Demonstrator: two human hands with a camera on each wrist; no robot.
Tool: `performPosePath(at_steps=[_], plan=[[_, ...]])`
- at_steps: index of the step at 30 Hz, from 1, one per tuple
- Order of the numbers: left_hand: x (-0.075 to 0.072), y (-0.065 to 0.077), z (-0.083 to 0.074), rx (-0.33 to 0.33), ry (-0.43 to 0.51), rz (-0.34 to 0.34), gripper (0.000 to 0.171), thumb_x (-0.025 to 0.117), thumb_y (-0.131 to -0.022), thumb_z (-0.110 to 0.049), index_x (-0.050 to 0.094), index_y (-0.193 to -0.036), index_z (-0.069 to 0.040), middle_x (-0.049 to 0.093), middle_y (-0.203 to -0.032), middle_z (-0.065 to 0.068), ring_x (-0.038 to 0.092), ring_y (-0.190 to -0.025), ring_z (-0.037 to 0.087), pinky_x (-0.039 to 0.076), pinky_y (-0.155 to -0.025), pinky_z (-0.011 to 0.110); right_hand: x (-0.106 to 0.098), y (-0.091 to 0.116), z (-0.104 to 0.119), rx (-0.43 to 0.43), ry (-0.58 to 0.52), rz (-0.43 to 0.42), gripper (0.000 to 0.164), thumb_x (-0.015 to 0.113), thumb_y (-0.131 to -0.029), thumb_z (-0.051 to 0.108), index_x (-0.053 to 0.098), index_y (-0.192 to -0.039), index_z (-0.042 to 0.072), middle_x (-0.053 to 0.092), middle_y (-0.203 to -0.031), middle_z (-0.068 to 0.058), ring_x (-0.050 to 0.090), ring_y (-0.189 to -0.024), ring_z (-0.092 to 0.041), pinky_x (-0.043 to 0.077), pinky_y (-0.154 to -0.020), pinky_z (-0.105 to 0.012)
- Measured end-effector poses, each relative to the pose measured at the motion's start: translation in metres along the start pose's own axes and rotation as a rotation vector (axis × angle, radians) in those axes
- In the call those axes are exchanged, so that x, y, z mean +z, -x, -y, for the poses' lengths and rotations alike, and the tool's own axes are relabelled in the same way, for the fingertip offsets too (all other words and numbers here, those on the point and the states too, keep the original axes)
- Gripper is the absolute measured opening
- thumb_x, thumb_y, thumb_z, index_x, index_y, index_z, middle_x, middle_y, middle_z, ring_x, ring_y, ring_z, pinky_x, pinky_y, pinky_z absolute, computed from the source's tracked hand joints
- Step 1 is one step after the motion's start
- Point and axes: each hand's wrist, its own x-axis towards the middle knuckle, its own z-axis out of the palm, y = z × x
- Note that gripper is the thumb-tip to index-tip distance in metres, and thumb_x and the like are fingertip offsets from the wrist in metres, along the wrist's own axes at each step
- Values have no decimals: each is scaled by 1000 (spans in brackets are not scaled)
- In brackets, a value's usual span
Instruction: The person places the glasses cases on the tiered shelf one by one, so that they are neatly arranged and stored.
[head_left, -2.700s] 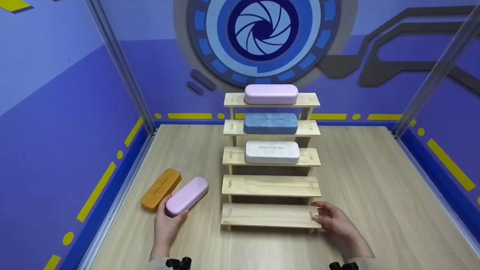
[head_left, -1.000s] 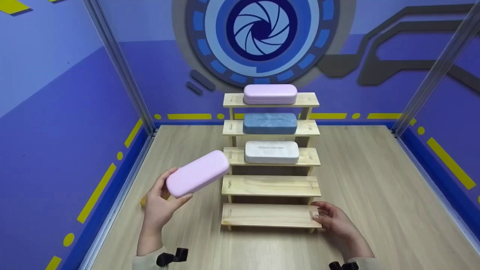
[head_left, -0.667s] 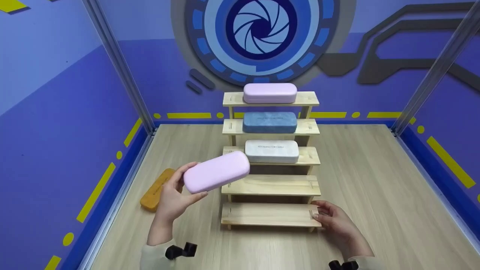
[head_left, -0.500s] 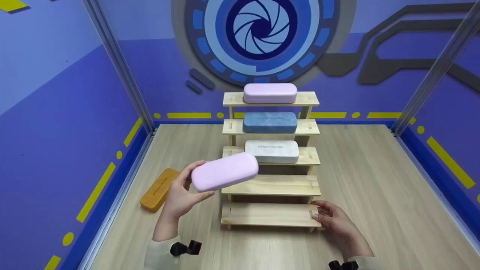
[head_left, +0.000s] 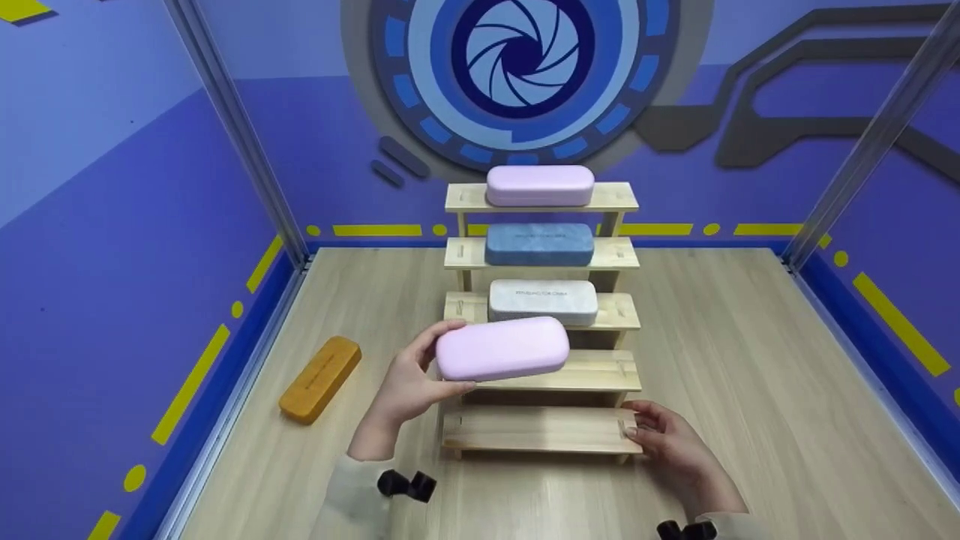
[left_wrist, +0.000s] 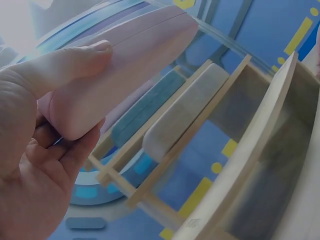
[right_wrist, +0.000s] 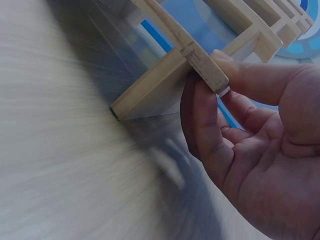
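Observation:
My left hand [head_left: 411, 382] grips one end of a pink glasses case [head_left: 502, 349], thumb on the near side and fingers behind. The case is held up in front of a stepped wooden rack [head_left: 540, 431], overlapping its second step from the bottom in the head view. At the lowest step's right end, my right hand [head_left: 675, 442] pinches the board between thumb and fingers, as the right wrist view shows. Higher steps carry a white glasses case [head_left: 544, 300], a blue glasses case [head_left: 540, 244] and, on top, another pink glasses case [head_left: 540, 185].
An orange glasses case [head_left: 320, 380] lies slanted on the wood-look table [head_left: 750, 360], left of the rack. Blue printed walls [head_left: 150, 225] with metal corner posts [head_left: 232, 127] enclose the table on the left, back and right.
My left hand has lifted the pink glasses case from beside the orange one and carried it rightward to the rack, turning it nearly level. The right hand has stayed at the bottom step.

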Motion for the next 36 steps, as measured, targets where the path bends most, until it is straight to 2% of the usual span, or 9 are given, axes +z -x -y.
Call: performPosePath(at_steps=[11,18,26,31,36], plan=[[38,-19,19,-82,97,101,78,92,-72,-6,58,-142,-11,61,-144,9,54,-138,24,43,-114,24,3,0,1,46,-13,-49,61,69,-95,6,39,-144,-11,69,-117,1,68,-104,-11,60,-88,-27],[53,-29,30,-140,175,110,77,91,-72,-2,59,-141,-10,61,-143,11,54,-136,25,43,-112,23,5,-1,2,54,-18,-64,63,70,-94,7,37,-146,-10,68,-118,-1,68,-104,-12,60,-89,-28],[61,-36,46,-199,122,115,76,92,-71,-5,60,-140,-17,60,-144,6,56,-133,22,46,-110,28,5,-1,1,65,0,-68,65,70,-95,8,36,-147,-10,68,-119,-2,68,-105,-12,60,-89,-28],[65,-38,56,-203,61,123,76,93,-71,-9,61,-139,-18,61,-143,6,57,-129,23,45,-110,34,4,-1,1,55,0,-64,64,69,-95,7,36,-146,-11,68,-120,-1,68,-105,-11,60,-89,-28],[69,-39,59,-213,19,122,77,94,-69,-10,61,-139,-17,63,-140,8,58,-123,24,45,-109,39,2,-1,1,44,27,-33,63,68,-97,8,35,-147,-11,68,-118,0,68,-103,-10,60,-88,-27]])
